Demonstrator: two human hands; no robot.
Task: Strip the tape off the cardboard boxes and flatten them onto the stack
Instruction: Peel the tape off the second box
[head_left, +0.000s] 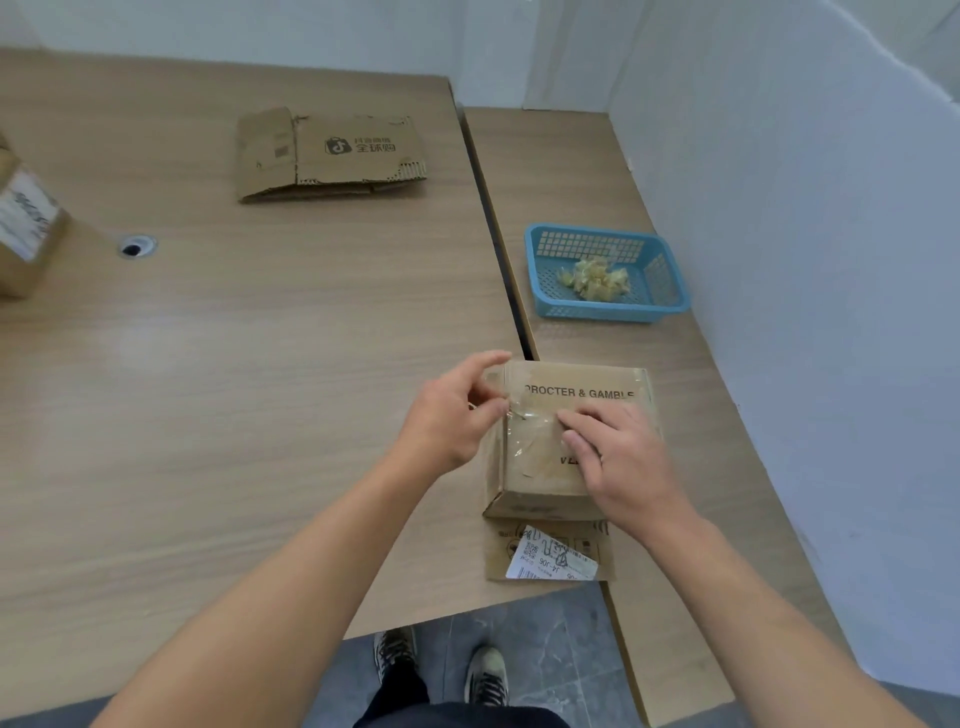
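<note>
Head camera: nearest to us we see two shoes (395, 649) on a gray floor (550, 634). Our two bare arms reach out over the near edge of the big table (234, 364).

The box (540, 488) sits near us on the right. It lies over the gap between the big table and the thin table (571, 166) beside it. One flap (498, 551) lies open toward us, and it has a white label (550, 558) on it. The top of the box has words printed on it and shiny clear tape (530, 421) stuck over it.

Our left hand (452, 415) is at the left edge of the box top. Its thumb and a finger pinch a loose bit of the tape, and the first finger sticks up. Our right hand (618, 457) lies on top of the box. Its fingers are mostly straight, press down on the tape, and grip nothing.

Farther away on the thin table is a blue basket (608, 312). A ball of old tape (595, 278) lies in it.

On the far part of the big table lie the flat boxes (332, 153), one on another. A round hole (136, 247) is in the table to the left of them. At the far left edge we see part of another box (26, 228) with a white label on it. A pale wall (805, 234) runs along the right side.
</note>
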